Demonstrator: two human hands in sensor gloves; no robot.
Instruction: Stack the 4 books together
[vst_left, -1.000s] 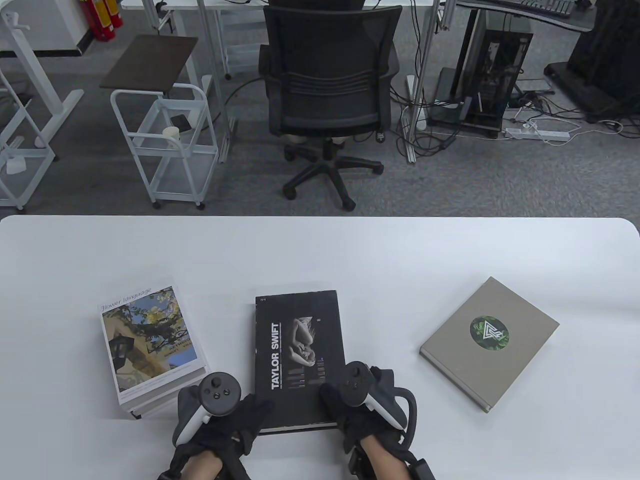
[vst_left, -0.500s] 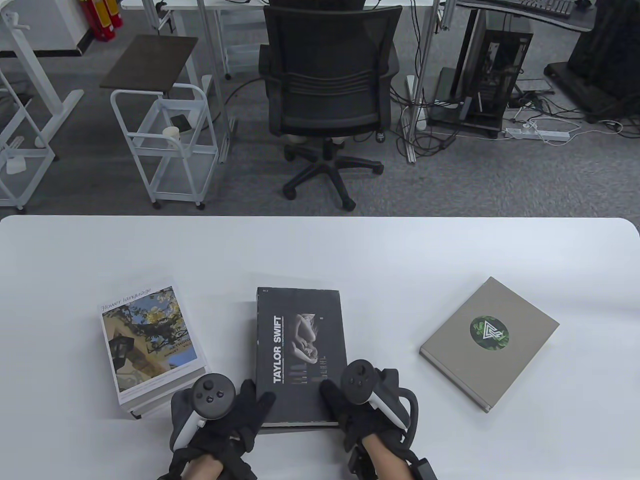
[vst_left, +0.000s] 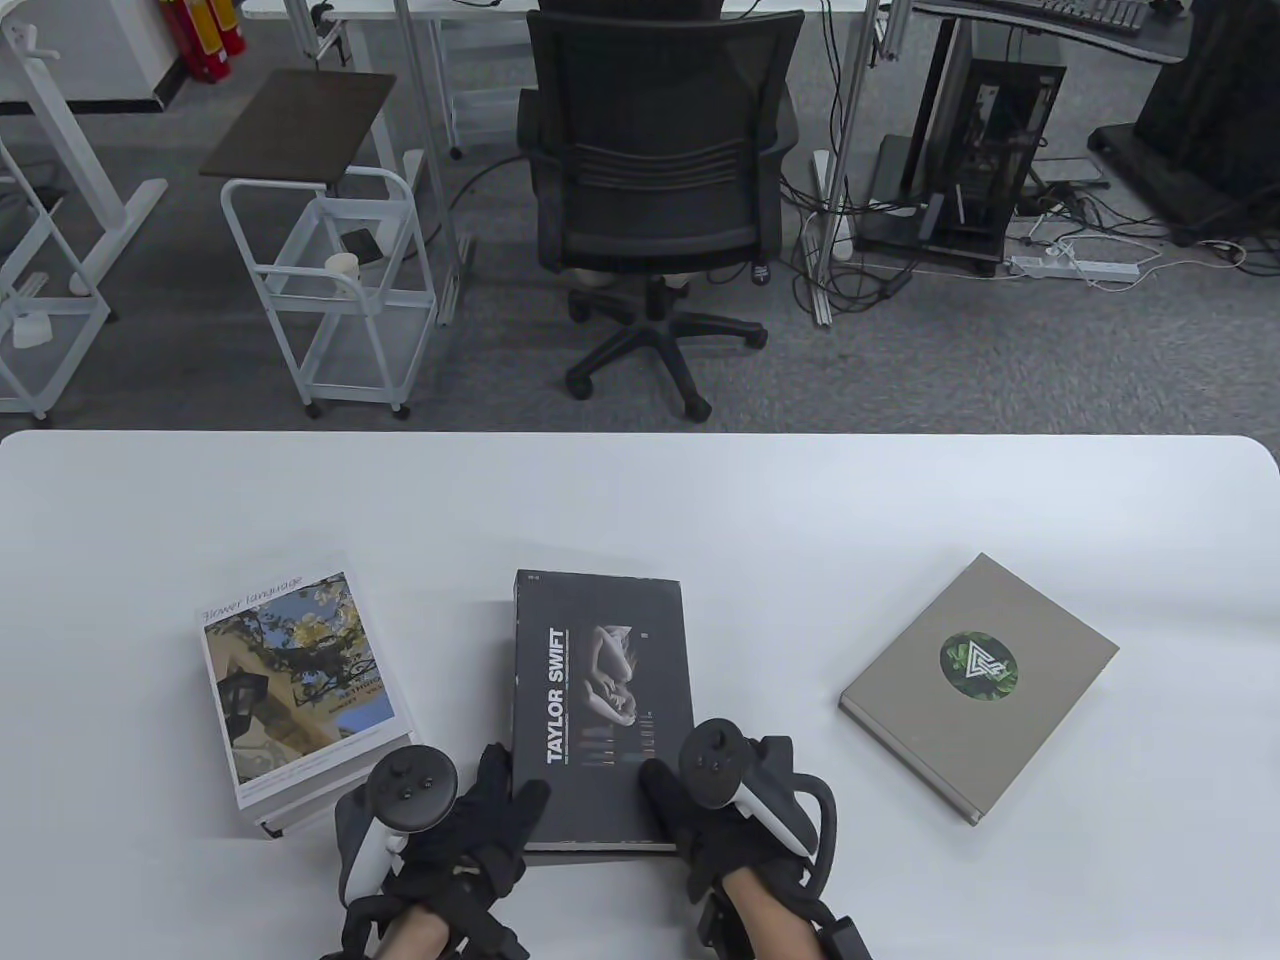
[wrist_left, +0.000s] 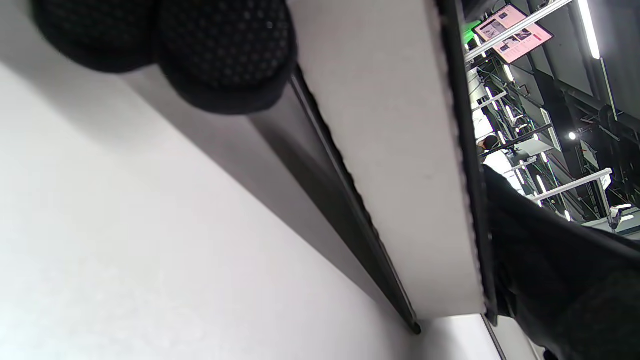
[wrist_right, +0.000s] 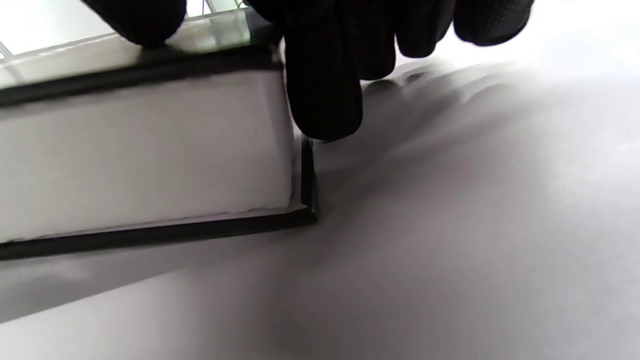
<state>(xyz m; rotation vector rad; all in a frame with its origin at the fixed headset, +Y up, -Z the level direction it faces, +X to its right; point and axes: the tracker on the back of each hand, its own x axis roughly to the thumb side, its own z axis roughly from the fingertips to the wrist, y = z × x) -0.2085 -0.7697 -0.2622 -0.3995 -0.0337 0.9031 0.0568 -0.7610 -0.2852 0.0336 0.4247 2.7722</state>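
Both hands grip the black book (vst_left: 600, 705) by its near corners, left hand (vst_left: 470, 815) and right hand (vst_left: 715, 810), its near edge raised off the bench (vst_left: 700, 500), between the flower book (vst_left: 295, 680) and the grey book (vst_left: 975, 680).

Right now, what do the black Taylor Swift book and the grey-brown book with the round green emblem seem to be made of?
Black Taylor Swift book: probably hard board covers with a slight sheen, overhanging a white paper block in the wrist views. Grey-brown book with the round green emblem: matte cover, perhaps cloth or rough board; texture unclear.
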